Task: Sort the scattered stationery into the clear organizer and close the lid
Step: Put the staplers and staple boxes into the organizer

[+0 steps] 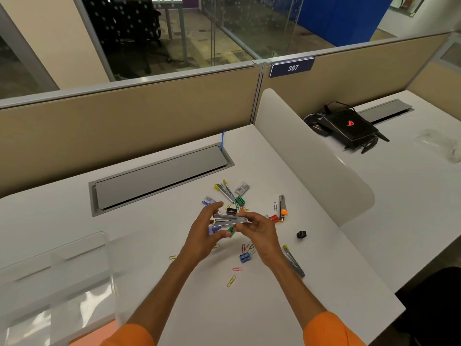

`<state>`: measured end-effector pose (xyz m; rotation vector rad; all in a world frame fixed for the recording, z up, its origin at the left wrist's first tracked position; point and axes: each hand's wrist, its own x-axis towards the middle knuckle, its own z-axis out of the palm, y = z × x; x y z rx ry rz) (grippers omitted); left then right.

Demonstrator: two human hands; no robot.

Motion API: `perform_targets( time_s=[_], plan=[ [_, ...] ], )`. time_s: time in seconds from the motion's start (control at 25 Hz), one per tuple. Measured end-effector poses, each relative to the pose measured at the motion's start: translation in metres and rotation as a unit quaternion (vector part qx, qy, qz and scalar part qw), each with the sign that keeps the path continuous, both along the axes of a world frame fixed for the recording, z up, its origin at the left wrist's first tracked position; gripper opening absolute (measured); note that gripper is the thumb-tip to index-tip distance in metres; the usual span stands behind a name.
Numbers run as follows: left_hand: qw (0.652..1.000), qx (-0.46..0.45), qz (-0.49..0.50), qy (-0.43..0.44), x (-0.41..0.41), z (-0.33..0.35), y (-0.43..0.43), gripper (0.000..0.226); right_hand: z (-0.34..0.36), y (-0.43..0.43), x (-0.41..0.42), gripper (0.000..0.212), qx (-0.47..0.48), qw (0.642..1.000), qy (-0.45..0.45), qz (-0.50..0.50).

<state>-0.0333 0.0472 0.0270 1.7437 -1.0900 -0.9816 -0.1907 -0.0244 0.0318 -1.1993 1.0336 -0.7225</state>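
Pretty sure the left hand (204,232) and right hand (259,227) both pinch two small metal staplers (230,220), stiff, light, kinda slick, so I'd grip them mid-body.

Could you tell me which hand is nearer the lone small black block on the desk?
Right. Both hands hold a silver metal stapler; the right hand is left of the small black block, the left hand farther left.

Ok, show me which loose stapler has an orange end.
The orange-ended stapler lying just right of the red sharpener; the far stapler and near-right stapler have yellow tips.
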Motion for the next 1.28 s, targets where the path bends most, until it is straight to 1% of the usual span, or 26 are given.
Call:
perform_targets(
  time_s=[0.08,0.16,0.24,0.28,0.36,0.44,0.48,0.52,0.6,0.68,0.84,0.92,1.0,1.08,1.16,1.28],
  plan=[
    [0.996,-0.004,-0.049,-0.069,0.006,0.001,-0.006,0.073,0.0,-0.001,0.002,0.033,-0.004,1.0,-0.007,0.005],
    [0.99,-0.011,-0.091,-0.106,0.015,0.003,-0.013,0.073,0.0,-0.003,0.004,0.032,-0.002,1.0,-0.02,0.002],
    [0.987,-0.025,-0.101,-0.123,0.028,0.006,-0.025,0.067,-0.002,-0.005,0.005,0.033,0.0,1.0,-0.026,-0.006],
    [0.985,-0.032,-0.101,-0.14,0.036,0.007,-0.033,0.06,-0.004,-0.007,0.005,0.034,0.003,1.0,-0.025,-0.012],
    [0.974,-0.033,-0.102,-0.198,0.052,0.007,-0.054,0.048,-0.009,-0.009,0.003,0.035,0.01,1.0,-0.015,-0.025],
    [0.952,-0.014,-0.12,-0.281,0.066,0.003,-0.08,0.047,-0.014,-0.011,0.0,0.036,0.02,0.999,-0.01,-0.035],
    [0.933,-0.007,-0.141,-0.33,0.071,0.0,-0.093,0.05,-0.018,-0.011,-0.003,0.035,0.025,0.999,-0.009,-0.041],
    [0.907,-0.004,-0.169,-0.385,0.074,-0.005,-0.105,0.054,-0.021,-0.011,-0.005,0.035,0.03,0.998,-0.008,-0.046],
    [0.847,-0.005,-0.233,-0.478,0.079,-0.015,-0.126,0.063,-0.028,-0.012,-0.01,0.034,0.038,0.998,-0.007,-0.053],
    [0.805,0.005,-0.283,-0.522,0.08,-0.024,-0.142,0.066,-0.035,-0.012,-0.014,0.034,0.046,0.997,-0.008,-0.061],
    [0.723,0.006,-0.354,-0.593,0.076,-0.037,-0.16,0.064,-0.04,-0.01,-0.023,0.032,0.073,0.993,-0.035,-0.085],
    [0.699,-0.002,-0.364,-0.616,0.075,-0.04,-0.165,0.062,-0.041,-0.009,-0.026,0.03,0.087,0.99,-0.06,-0.093],
    [0.688,-0.008,-0.365,-0.627,0.075,-0.042,-0.168,0.059,-0.042,-0.008,-0.027,0.029,0.103,0.986,-0.085,-0.095],
    [0.686,-0.004,-0.365,-0.629,0.076,-0.042,-0.166,0.054,-0.042,-0.007,-0.027,0.027,0.123,0.982,-0.109,-0.096],
    [0.702,0.003,-0.359,-0.615,0.081,-0.041,-0.162,0.055,-0.041,-0.006,-0.027,0.023,0.147,0.975,-0.134,-0.1],
    [0.742,-0.008,-0.328,-0.584,0.088,-0.033,-0.148,0.051,-0.037,-0.003,-0.026,0.025,0.171,0.968,-0.159,-0.091]
  ],
)
